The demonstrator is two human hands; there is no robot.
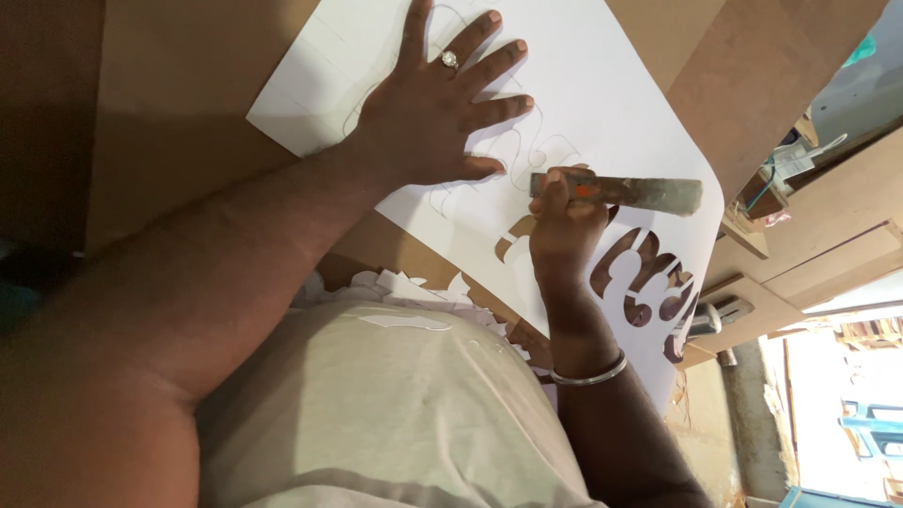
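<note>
While cutting pencilled outline in white sheet (602, 85) at frame centre: right hand (562, 226) grip closed round knife (616, 191); left hand (433, 108) spread flat, pinning sheet to brown bench (179, 103). Best kept taut, blade slow along curve. Offcuts (414, 287) lower centre.

Left hand (428, 113) flat on white sheet (602, 103); right hand (564, 230) grips knife (621, 193).
</note>
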